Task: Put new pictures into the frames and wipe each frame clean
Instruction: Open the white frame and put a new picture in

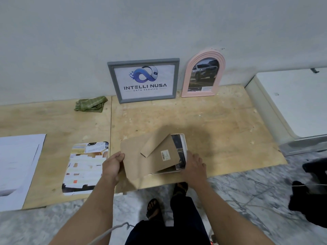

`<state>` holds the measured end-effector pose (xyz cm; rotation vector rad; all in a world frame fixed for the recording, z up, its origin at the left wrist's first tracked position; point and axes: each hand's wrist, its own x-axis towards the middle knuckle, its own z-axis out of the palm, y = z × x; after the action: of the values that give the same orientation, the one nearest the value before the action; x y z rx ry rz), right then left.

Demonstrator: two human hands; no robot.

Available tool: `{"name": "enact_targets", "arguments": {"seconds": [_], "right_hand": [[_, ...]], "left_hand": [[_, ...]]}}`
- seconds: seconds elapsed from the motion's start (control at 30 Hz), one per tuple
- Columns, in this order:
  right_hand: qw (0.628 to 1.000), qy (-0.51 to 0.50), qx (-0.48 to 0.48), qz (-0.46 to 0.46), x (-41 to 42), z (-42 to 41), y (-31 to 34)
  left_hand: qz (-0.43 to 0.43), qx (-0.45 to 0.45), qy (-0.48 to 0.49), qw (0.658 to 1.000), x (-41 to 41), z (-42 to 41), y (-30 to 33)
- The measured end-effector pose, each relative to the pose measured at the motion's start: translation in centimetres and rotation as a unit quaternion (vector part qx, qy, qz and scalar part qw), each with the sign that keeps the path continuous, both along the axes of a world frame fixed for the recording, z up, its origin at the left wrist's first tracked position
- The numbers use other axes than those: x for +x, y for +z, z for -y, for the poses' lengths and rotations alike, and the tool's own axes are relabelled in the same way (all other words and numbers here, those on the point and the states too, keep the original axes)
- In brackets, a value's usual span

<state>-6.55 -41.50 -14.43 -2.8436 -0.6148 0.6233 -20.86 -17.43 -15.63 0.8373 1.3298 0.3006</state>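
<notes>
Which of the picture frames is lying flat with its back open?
The white frame between the hands, face down on the board, its brown backing lifted. The grey frame and the pink arched frame stand against the wall.

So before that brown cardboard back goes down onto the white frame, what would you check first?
1. Left hand grips the brown cardboard backing at its left edge: ok.
2. Right hand rests on the white frame, steadying it: ok.
3. New picture seated squarely inside: cannot tell, mostly covered.
4. Backing lined up with the frame: not ok, it sits tilted and lifted.
5. Folded green cloth available for wiping: ok, by the wall.
6. Printed picture sheet clear of the work: ok.
</notes>
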Motion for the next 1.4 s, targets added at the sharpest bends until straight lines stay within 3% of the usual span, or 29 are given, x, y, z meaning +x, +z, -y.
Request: {"name": "enact_targets", "arguments": {"seconds": [0.07,0.13,0.17,0.2,0.53,0.67,0.9,1.1,1.2,1.27,1.4], "right_hand": [[0.971,-0.160,0.131,-0.124,1.7,0.0,1.7],[0.875,-0.307,0.267,-0.261,3.3,0.3,3.4],[0.848,-0.333,0.300,-0.283,4.2,0.8,4.1],[0.843,-0.334,0.314,-0.283,4.8,1.3,4.6],[0.860,-0.393,0.282,-0.163,13.4,11.5,4.3],[0.870,-0.403,0.253,-0.132,17.4,16.1,3.5],[0.904,-0.377,0.152,-0.131,23.5,20.6,1.3],[0.922,-0.346,0.110,-0.137,24.6,20.5,0.3],[0.923,-0.348,0.114,-0.121,24.4,19.3,0.6],[0.933,-0.319,0.113,-0.126,23.8,17.4,0.8],[0.954,-0.228,0.115,-0.159,21.1,11.8,0.9]], "left_hand": [[0.008,0.003,-0.027,1.000,1.3,0.5,0.4],[0.016,0.011,-0.053,0.998,2.6,1.1,0.5],[0.020,0.014,-0.061,0.998,3.6,1.7,0.6],[0.020,0.015,-0.069,0.997,4.4,2.2,0.7],[0.007,0.040,-0.260,0.965,15.7,10.6,2.0],[-0.003,0.009,-0.247,0.969,21.2,15.0,0.8],[-0.059,0.052,-0.319,0.944,26.7,19.6,-2.3],[-0.125,0.114,-0.318,0.933,27.9,20.4,-1.9],[-0.119,0.100,-0.304,0.940,27.4,19.0,-3.6],[-0.111,0.099,-0.289,0.945,26.4,17.2,-4.8],[-0.127,0.140,-0.287,0.939,23.5,13.7,-1.3]]}}
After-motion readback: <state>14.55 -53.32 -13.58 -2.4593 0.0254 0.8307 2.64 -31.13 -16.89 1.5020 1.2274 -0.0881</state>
